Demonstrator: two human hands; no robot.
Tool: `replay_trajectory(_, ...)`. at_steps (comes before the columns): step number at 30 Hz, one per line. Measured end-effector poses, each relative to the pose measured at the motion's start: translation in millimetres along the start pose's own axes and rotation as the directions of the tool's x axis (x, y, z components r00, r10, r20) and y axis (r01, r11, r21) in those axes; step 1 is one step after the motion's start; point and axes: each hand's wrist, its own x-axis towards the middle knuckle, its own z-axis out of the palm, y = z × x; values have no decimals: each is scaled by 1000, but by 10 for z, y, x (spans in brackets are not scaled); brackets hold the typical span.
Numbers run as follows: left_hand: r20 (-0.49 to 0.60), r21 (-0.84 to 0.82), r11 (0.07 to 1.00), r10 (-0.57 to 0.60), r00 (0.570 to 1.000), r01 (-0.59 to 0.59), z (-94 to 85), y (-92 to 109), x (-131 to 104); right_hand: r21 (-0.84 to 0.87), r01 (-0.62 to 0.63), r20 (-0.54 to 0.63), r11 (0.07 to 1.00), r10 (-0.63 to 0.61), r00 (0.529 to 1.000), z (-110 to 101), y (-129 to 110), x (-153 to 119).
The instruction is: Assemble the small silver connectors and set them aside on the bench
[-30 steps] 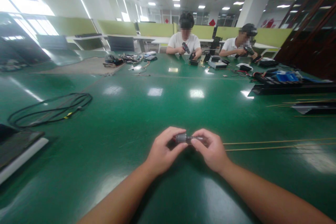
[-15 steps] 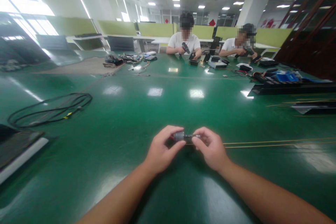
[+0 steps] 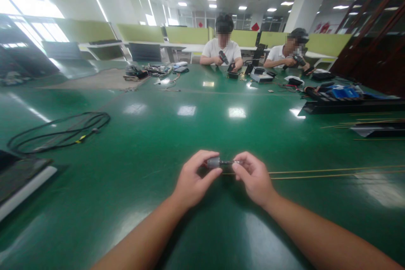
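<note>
My left hand (image 3: 192,179) is closed round a small grey cylinder (image 3: 213,162), the thumb in front and the fingers behind it. From the cylinder's right end a thin dark rod (image 3: 225,162) runs level towards my right hand (image 3: 255,178), whose thumb and fingertips pinch its far end. Whether the rod and the cylinder are one piece I cannot tell. Both hands hold them just above the glossy green tabletop (image 3: 202,135). The left end of the cylinder is partly hidden in my left hand.
Thin yellowish rods (image 3: 316,173) lie right of my hands. At left are a coiled black cable (image 3: 60,133) and a dark flat device (image 3: 25,181). Across the table two people hold power drills among electronic parts. A black tray (image 3: 351,106) stands at the right.
My left hand and the grey cylinder have shifted slightly left, and a little more of the rod shows between my hands. My right hand keeps its pinch nearly in place.
</note>
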Motion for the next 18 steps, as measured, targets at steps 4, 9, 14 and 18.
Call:
replay_trajectory(4,-2,-15,1000,2,1000,-2,-3,2,3,9,-7,2,1000,7,1000,1,4,2)
replay_trajectory(9,-4,-6,1000,-13,1000,13,-11,-20,-3,2,-3,-2,1000,3,1000,4,-1,3)
replay_trajectory(14,-12,-23,999,-31,999,31,-9,-35,-12,-17,10,-5,1000,-10,1000,3,-4,5)
replay_trajectory(18,-17,-28,999,-40,999,39,-6,-47,-13,-13,11,-11,1000,-11,1000,-1,6,3)
